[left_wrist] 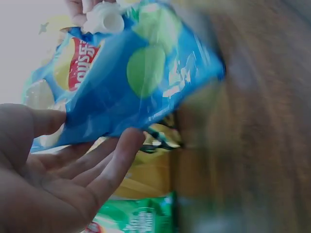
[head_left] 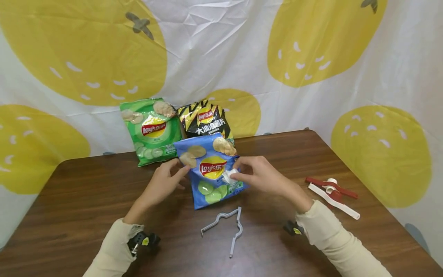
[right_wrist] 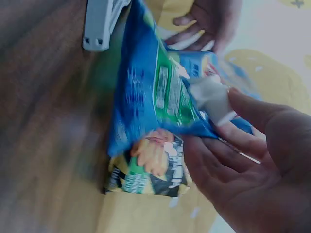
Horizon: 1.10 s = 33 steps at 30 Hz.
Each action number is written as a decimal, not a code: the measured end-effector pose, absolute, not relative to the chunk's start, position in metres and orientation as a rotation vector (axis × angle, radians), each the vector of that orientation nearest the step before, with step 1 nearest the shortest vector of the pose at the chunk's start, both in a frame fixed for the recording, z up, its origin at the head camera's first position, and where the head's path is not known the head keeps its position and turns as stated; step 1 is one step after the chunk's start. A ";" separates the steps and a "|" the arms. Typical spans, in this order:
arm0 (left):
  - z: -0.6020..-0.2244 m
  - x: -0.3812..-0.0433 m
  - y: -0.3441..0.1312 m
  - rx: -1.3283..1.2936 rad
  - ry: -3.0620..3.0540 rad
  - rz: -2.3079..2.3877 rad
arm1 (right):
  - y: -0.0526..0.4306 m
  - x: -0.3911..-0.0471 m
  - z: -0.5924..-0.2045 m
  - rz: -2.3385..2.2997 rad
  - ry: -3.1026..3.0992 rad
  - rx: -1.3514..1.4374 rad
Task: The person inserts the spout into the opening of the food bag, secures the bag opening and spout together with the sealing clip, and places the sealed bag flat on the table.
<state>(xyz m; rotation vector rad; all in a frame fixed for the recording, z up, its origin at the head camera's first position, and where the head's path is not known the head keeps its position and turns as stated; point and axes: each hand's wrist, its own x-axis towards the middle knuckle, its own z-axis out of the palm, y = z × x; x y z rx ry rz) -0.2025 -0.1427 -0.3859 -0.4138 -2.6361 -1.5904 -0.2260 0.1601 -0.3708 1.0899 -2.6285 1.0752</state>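
Observation:
A blue Lay's chip bag (head_left: 207, 184) is held up, slightly tilted, over the table. My left hand (head_left: 162, 182) holds its left edge, with the thumb on the front and the fingers behind, as the left wrist view shows. In my right hand (head_left: 261, 175), a small white spout-like cap (left_wrist: 106, 18) with a round opening is pinched between thumb and forefinger, against the bag's front. The other right fingers (right_wrist: 218, 160) lie by the bag's right edge, partly behind it. On the table before the bag lies a grey hinged bag clip (head_left: 239, 221), spread in a V.
Behind, a green Lay's bag (head_left: 155, 134) and a black-and-yellow Lay's bag (head_left: 204, 121) lean against the patterned curtain (head_left: 221, 46). To the right on the wooden table (head_left: 86, 200) lie a red bag clip (head_left: 346, 192) and a white bag clip (head_left: 349, 211), with a white cap (head_left: 331, 184) among them.

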 end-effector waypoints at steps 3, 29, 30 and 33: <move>-0.380 -0.202 -0.143 -0.469 -2.505 -1.506 | 0.158 -0.224 -0.368 1.045 -2.510 1.112; -0.308 -0.168 -0.092 -0.839 -2.279 -0.548 | 0.144 -0.210 -0.377 0.642 -2.464 1.306; -0.309 -0.167 -0.089 -0.846 -2.283 -0.521 | 0.144 -0.209 -0.378 0.636 -2.469 1.312; -0.310 -0.164 -0.085 -0.850 -2.269 -0.512 | 0.144 -0.209 -0.380 0.627 -2.482 1.321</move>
